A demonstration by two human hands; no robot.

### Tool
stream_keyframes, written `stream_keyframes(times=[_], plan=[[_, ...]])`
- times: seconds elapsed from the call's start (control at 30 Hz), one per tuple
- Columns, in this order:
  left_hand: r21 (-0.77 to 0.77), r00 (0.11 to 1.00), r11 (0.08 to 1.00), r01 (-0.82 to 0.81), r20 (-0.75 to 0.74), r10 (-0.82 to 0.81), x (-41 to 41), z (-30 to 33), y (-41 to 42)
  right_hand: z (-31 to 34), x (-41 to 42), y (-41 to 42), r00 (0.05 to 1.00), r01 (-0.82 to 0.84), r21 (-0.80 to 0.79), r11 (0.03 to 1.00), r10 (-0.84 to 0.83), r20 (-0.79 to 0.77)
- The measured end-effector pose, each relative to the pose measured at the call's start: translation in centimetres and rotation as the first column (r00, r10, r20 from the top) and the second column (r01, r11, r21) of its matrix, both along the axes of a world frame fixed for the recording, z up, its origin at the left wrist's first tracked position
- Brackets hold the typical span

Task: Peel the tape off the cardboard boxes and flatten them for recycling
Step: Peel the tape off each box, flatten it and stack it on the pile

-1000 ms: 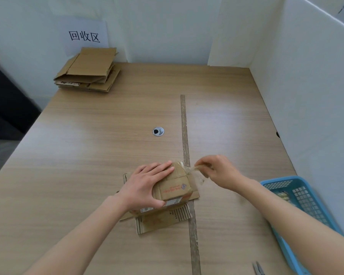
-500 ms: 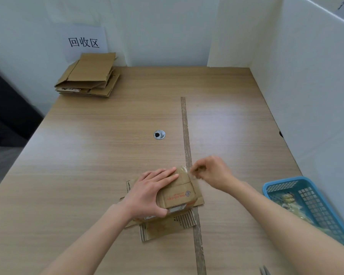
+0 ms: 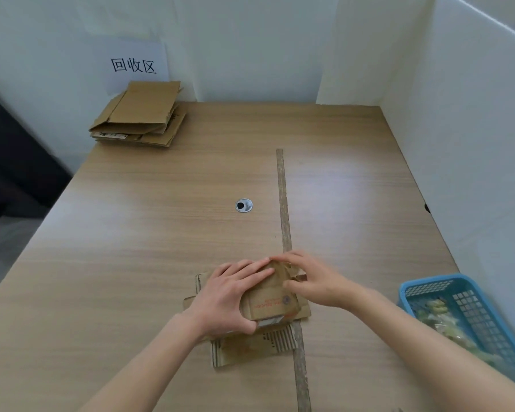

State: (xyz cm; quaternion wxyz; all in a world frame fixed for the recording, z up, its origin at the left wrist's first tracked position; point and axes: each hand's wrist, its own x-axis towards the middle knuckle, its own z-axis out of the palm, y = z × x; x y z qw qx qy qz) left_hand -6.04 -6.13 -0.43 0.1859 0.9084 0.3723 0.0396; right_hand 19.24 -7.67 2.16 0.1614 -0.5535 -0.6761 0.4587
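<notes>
A small brown cardboard box (image 3: 268, 304), partly collapsed with its flaps spread, lies on the wooden table (image 3: 161, 233) near the front middle. My left hand (image 3: 229, 295) rests flat on its top with the fingers straight and the thumb against the near edge. My right hand (image 3: 312, 281) is at the box's far right corner, fingers and thumb pinching a bit of clear tape (image 3: 292, 267) there. Most of the tape is hidden under my fingers.
A stack of flattened boxes (image 3: 140, 117) lies at the far left corner under a paper sign (image 3: 133, 65). A blue basket (image 3: 428, 285) holding crumpled tape stands at the right front. White partitions (image 3: 473, 144) wall the right and back sides. A brown strip (image 3: 284, 203) runs down the table.
My right hand, which held the tape out to the right of the box, has come back left onto the box's far right corner. My left hand stays pressed on the box.
</notes>
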Motion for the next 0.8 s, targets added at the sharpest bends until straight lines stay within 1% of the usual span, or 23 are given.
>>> stream_keyframes(times=[0.07,0.13,0.2,0.23,0.27,0.3,0.33,0.37,0.4,0.47,0.5,0.53,0.6,0.63,0.67,0.77,0.8], plan=[[0.001,1.0,1.0,-0.001,0.002,0.001,0.1,0.1,-0.1,0.0,0.4,0.2,1.0,-0.009,-0.05,0.999,0.008,-0.024],[-0.001,1.0,1.0,-0.004,0.006,0.004,0.1,0.1,-0.2,0.2,0.4,1.0,0.998,0.054,-0.043,0.998,-0.056,-0.038],[-0.001,1.0,1.0,-0.003,0.0,0.003,0.1,0.2,-0.2,0.6,0.6,1.9,0.969,0.247,0.025,0.969,-0.246,-0.031],[-0.002,1.0,1.0,-0.002,-0.002,0.002,0.1,0.2,-0.1,0.9,1.0,2.3,0.928,0.371,0.05,0.927,-0.369,-0.046],[-0.002,1.0,1.0,-0.001,-0.005,0.001,0.1,0.2,-0.2,1.2,1.5,2.6,0.876,0.48,0.053,0.876,-0.474,-0.091],[-0.003,1.0,1.0,0.0,-0.006,0.0,0.1,0.2,-0.1,1.5,2.0,2.6,0.828,0.548,0.032,0.836,-0.537,-0.161],[-0.003,1.0,1.0,0.001,-0.008,-0.001,0.1,0.2,-0.2,1.9,2.3,2.6,0.8,0.568,-0.014,0.823,-0.556,-0.226],[-0.002,1.0,1.0,0.002,-0.007,-0.002,0.1,0.2,-0.2,2.2,2.4,2.3,0.791,0.553,-0.07,0.83,-0.55,-0.268],[0.0,1.0,1.0,0.0,-0.005,0.0,0.1,0.1,-0.3,2.4,2.4,2.0,0.796,0.526,-0.12,0.842,-0.537,-0.279],[-0.002,1.0,1.0,-0.009,0.002,0.01,0.4,0.1,-0.3,2.7,2.1,1.2,0.815,0.486,-0.204,0.85,-0.525,-0.245],[-0.005,1.0,1.0,-0.013,0.003,0.013,0.6,0.1,-0.2,2.8,2.1,0.7,0.823,0.484,-0.222,0.847,-0.526,-0.213],[-0.008,1.0,1.0,-0.014,0.002,0.014,0.9,0.3,-0.1,2.9,2.4,0.2,0.843,0.483,-0.191,0.854,-0.513,-0.161],[-0.008,1.0,1.0,-0.011,0.01,0.011,1.9,0.7,0.1,2.8,3.6,-1.0,0.89,0.455,-0.03,0.89,-0.455,0.025],[-0.006,1.0,1.0,-0.008,0.016,0.008,2.6,0.9,0.1,2.7,4.4,-1.6,0.893,0.439,0.034,0.898,-0.44,0.097],[-0.002,1.0,1.0,-0.002,0.019,0.002,3.5,1.0,0.1,2.7,5.0,-2.2,0.889,0.437,0.066,0.897,-0.442,0.121],[-0.001,0.999,1.0,0.029,0.025,-0.029,6.7,1.2,-0.3,2.6,7.2,-4.0,0.873,0.473,0.078,0.878,-0.479,0.094],[-0.001,0.999,0.999,0.046,0.027,-0.046,7.8,1.1,-0.5,2.6,8.1,-4.6,0.869,0.47,0.097,0.877,-0.479,0.121]])
